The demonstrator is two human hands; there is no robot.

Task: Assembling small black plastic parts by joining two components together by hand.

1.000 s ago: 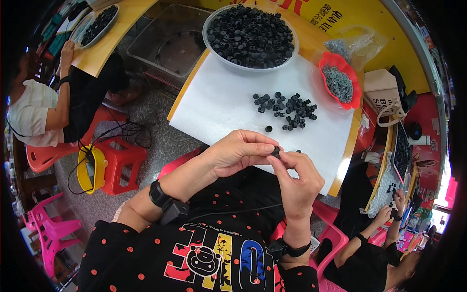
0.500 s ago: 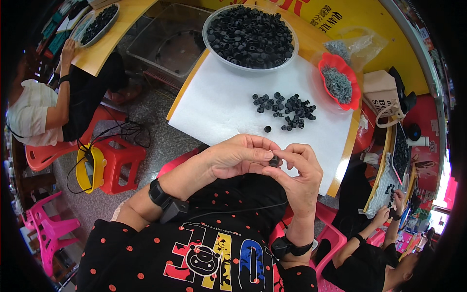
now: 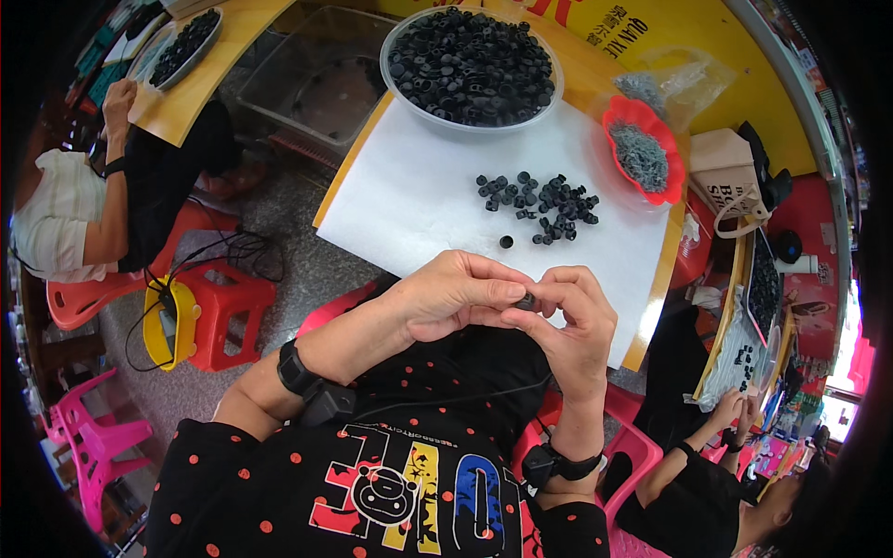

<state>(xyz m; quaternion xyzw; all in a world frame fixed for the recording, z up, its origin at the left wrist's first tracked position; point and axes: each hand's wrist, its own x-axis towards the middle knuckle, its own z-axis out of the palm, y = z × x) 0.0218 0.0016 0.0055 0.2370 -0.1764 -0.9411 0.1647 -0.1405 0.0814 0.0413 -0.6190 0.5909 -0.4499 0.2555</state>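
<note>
A small black plastic part [image 3: 526, 302] is pinched between my two hands, in front of the table's near edge. My left hand [image 3: 456, 296] grips its left side with thumb and fingertips. From the other side, the thumb and fingers of my right hand [image 3: 569, 314] press on it. My fingertips cover much of the part, so its exact kind is hard to make out. Beyond my hands, a loose pile of similar black parts [image 3: 558, 206] lies on the white sheet [image 3: 409, 200], with a single part [image 3: 506, 242] apart from it.
A clear bowl [image 3: 561, 88] heaped with black parts stands at the table's far side. Right of it is a red dish [image 3: 677, 167] of small grey metal pieces beside a plastic bag [image 3: 698, 84]. Co-workers [image 3: 65, 214] sit at tables left and right. Red stools [image 3: 223, 312] stand at left.
My fingers have shifted slightly around the small black part, covering more of it. The whole view has moved a little. At right, a co-worker's hands have drawn together.
</note>
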